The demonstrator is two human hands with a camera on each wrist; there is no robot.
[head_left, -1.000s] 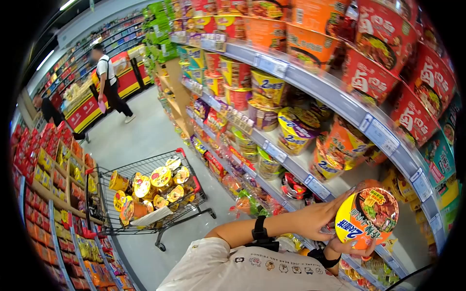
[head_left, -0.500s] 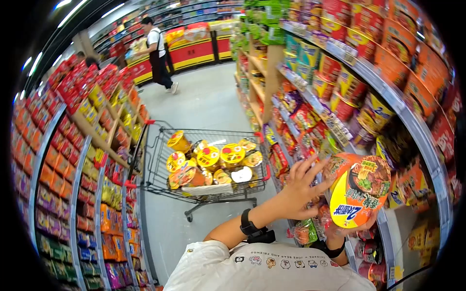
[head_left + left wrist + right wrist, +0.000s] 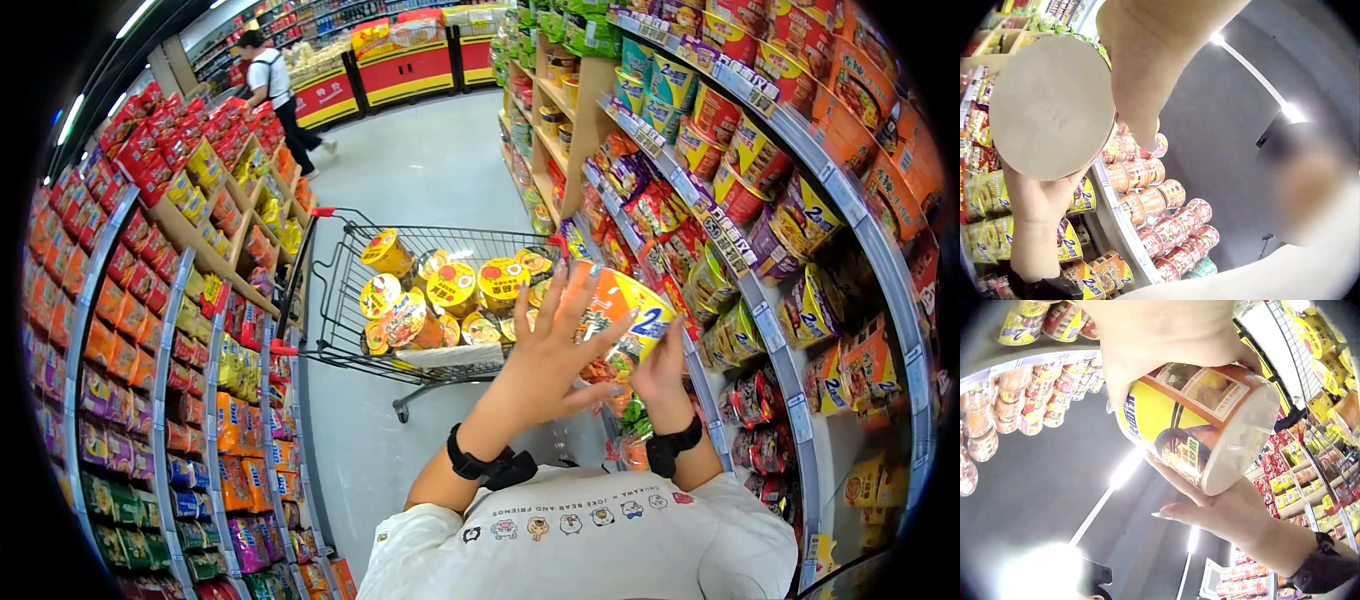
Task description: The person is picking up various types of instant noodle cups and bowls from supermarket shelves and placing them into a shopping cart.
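An orange-and-yellow instant noodle cup [image 3: 640, 318] is held in front of the body. My right hand [image 3: 662, 370] grips it at its yellow end, and its palm and fingers wrap over the wall in the right wrist view. My left hand [image 3: 545, 355] spreads straight fingers across the cup's near side, with the thumb extended. In the left wrist view, the cup's pale round base [image 3: 1054, 109] faces the camera. Beyond the hands, a wire shopping cart [image 3: 345, 325] carries several yellow noodle cups [image 3: 452, 288] and a few orange ones.
Shelves on the right hold stacked noodle cups [image 3: 750, 160] behind a curved price rail [image 3: 790, 130]. Packets of noodles [image 3: 115, 365] fill the left racks. A person [image 3: 275, 90] walks near the red-and-yellow counters [image 3: 405, 75] at the back.
The noodle cup has tipped and moved left, closer to the cart. My left hand now spreads over its side. The view has swung toward the aisle, and the walking person has moved off leftward.
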